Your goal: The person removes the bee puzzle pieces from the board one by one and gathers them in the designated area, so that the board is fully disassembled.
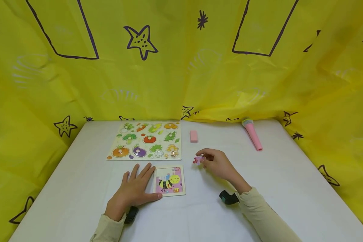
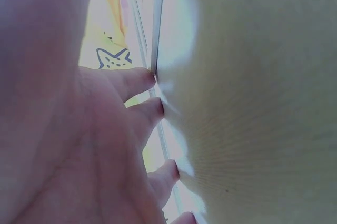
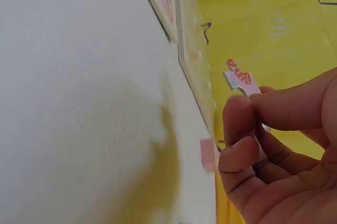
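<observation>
A small square jigsaw puzzle (image 1: 169, 181) with a bee picture lies in its pale frame near the middle of the table. My left hand (image 1: 135, 188) rests beside it with fingers spread, the thumb and a fingertip at the frame's left side. In the left wrist view the fingertips (image 2: 158, 107) touch the table top. My right hand (image 1: 216, 163) is raised above the table, right of the puzzle. It pinches a pink puzzle piece (image 3: 243, 79) with a red, white-dotted pattern between thumb and fingers. Part of the piece is hidden by the fingers.
Behind the bee puzzle lies a larger vegetable peg board (image 1: 145, 141). A pink block (image 1: 193, 136) sits to its right. Toward the back right lies a pink toy microphone (image 1: 252, 135). Yellow cloth (image 1: 169, 77) with drawn stars encloses the white table (image 1: 290, 188) at the back and sides.
</observation>
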The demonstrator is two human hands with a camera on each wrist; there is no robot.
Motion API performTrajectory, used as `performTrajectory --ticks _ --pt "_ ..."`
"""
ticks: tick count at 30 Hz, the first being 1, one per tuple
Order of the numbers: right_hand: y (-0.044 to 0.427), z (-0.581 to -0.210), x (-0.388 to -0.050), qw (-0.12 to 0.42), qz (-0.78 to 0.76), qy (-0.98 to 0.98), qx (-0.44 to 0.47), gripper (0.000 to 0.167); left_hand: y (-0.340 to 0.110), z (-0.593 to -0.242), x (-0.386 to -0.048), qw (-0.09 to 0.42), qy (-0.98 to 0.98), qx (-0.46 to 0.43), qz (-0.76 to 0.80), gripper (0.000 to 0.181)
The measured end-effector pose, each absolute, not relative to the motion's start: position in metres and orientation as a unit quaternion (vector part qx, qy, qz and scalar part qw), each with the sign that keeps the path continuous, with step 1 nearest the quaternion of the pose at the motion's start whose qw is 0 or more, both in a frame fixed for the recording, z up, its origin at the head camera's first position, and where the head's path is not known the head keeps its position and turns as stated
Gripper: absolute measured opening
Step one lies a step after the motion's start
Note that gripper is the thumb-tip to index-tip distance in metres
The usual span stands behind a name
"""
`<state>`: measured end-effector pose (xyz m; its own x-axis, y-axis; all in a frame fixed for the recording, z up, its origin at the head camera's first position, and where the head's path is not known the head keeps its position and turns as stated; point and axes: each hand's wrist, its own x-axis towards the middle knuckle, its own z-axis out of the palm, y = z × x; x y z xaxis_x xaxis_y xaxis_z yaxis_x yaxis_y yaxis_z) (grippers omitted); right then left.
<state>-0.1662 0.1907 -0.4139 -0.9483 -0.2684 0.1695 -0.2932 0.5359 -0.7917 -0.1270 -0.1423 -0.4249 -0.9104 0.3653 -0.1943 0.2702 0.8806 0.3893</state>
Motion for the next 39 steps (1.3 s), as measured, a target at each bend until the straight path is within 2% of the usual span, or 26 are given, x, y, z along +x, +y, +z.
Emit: performTrajectory --ticks 8,17,24,39 --pt "0.221 -0.416 -0.165 0.022 0.475 -0.874 0.104 0.018 -0.144 -0.423 -0.128 0.137 0.957 0.171 0.192 0.108" --pt "0.253 -0.415 -0.166 0.03 0.457 -0.887 0.063 0.019 -0.149 -0.418 -0.128 0.137 0.951 0.182 0.208 0.096" --pt "0.276 -0.415 -0.168 0.024 0.438 -0.898 0.029 0.021 -0.15 -0.418 -0.128 0.14 0.949 0.187 0.21 0.097" --pt "0.291 -0.424 -0.17 -0.004 0.41 -0.912 -0.007 0.019 -0.15 -0.419 -0.128 0.145 0.948 0.182 0.217 0.097"
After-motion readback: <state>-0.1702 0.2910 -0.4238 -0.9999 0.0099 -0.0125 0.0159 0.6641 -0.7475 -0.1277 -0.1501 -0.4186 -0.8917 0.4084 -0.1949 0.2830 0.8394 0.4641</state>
